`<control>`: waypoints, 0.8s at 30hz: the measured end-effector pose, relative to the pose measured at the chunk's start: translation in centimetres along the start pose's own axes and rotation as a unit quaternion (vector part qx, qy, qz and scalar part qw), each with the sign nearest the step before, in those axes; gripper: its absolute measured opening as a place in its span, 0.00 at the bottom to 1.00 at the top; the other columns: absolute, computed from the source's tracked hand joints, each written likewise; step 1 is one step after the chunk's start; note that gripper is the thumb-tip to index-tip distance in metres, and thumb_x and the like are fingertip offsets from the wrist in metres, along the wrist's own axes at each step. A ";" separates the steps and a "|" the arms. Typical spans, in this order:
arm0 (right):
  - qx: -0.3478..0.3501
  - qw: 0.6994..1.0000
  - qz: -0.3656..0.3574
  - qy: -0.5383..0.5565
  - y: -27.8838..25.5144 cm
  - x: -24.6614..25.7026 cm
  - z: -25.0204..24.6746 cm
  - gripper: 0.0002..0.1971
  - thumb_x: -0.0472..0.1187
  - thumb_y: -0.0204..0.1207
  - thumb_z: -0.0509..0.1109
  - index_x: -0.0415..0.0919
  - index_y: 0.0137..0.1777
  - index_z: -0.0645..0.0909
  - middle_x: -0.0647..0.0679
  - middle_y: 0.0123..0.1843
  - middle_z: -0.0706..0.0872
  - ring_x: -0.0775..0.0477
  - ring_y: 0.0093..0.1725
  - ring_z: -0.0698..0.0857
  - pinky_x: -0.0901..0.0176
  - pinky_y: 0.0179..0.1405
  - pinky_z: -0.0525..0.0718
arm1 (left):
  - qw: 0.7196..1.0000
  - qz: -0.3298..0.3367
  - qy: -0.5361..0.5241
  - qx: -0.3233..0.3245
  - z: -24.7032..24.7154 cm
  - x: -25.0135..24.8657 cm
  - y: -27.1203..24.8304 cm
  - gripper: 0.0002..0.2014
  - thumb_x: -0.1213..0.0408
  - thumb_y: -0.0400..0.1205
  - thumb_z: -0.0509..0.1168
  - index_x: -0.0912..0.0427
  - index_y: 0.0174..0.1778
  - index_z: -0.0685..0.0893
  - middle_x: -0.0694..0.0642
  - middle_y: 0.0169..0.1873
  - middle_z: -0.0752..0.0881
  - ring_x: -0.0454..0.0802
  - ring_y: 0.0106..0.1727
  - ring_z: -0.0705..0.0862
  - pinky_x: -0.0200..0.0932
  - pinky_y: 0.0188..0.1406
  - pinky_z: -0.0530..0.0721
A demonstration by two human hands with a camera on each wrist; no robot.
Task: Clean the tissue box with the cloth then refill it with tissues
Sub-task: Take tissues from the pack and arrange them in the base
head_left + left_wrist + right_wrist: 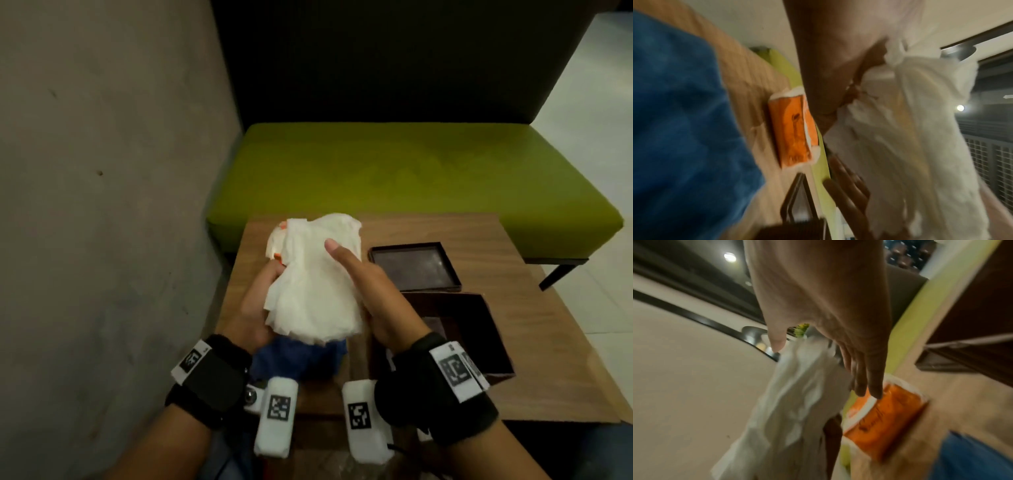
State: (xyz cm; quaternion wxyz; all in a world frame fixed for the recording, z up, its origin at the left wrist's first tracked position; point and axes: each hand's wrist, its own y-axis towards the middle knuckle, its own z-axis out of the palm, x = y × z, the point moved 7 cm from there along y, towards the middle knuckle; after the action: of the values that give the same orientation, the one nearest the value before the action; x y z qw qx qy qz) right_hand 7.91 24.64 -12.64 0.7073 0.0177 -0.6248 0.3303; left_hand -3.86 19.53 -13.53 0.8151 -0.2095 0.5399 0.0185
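Observation:
I hold a thick stack of white tissues (pixel 315 284) above the table with both hands. My left hand (pixel 265 291) grips its left edge, fingers curled into the sheets (pixel 890 129). My right hand (pixel 356 270) clamps the right side, thumb on top and straight fingers (pixel 865 382) underneath. The dark brown tissue box (pixel 479 329) stands open just right of my right wrist, with its lid (pixel 414 265) lying beyond it. An orange tissue pack (pixel 795 129) lies on the table under the stack. The blue cloth (pixel 298 359) is bunched on the table below my hands.
The wooden table (pixel 548 370) is small, with its edges close on every side. A green bench (pixel 376 171) runs along its far side and a grey wall (pixel 102 171) stands at the left. Pale floor shows at the right.

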 end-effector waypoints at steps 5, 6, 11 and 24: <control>-0.009 0.994 0.074 0.074 -2.6 -3.3 -1.6 0.20 0.47 0.78 0.71 0.40 0.66 0.79 0.42 0.54 0.91 0.41 0.52 0.90 0.48 0.48 0.89 | 0.994 -0.061 -0.092 -0.011 2.5 3.0 -3.1 0.26 0.40 0.82 0.54 0.54 0.45 0.92 0.60 0.43 0.91 0.55 0.45 0.90 0.48 0.47 0.87; -0.008 0.994 0.076 0.082 -3.0 -3.7 -2.0 0.19 0.47 0.79 0.71 0.40 0.66 0.79 0.42 0.54 0.91 0.42 0.51 0.91 0.50 0.46 0.89 | 0.994 -0.074 -0.079 -0.004 3.2 3.2 -3.8 0.31 0.32 0.78 0.53 0.52 0.56 0.89 0.62 0.51 0.90 0.58 0.53 0.89 0.55 0.55 0.85; 0.024 0.981 0.075 0.177 -5.1 -4.5 -3.8 0.20 0.47 0.79 0.69 0.39 0.68 0.78 0.38 0.60 0.89 0.37 0.60 0.88 0.38 0.65 0.82 | 0.995 0.023 0.089 -0.043 4.5 2.7 -4.3 0.24 0.43 0.82 0.55 0.50 0.71 0.74 0.53 0.62 0.84 0.47 0.58 0.84 0.43 0.53 0.84; -0.082 0.979 -0.021 0.187 -7.1 -4.3 -6.8 0.16 0.44 0.78 0.71 0.42 0.65 0.80 0.38 0.58 0.89 0.37 0.56 0.89 0.36 0.58 0.86 | 0.961 0.091 0.218 -0.144 7.8 5.2 -6.8 0.10 0.56 0.87 0.54 0.49 0.43 0.77 0.53 0.52 0.80 0.45 0.50 0.80 0.44 0.52 0.80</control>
State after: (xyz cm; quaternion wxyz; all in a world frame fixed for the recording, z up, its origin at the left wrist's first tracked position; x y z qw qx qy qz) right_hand 17.35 20.16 -15.28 0.8173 -0.0894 -0.5061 0.2607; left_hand 6.81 15.12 -13.39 0.6335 -0.2739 0.7130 0.1239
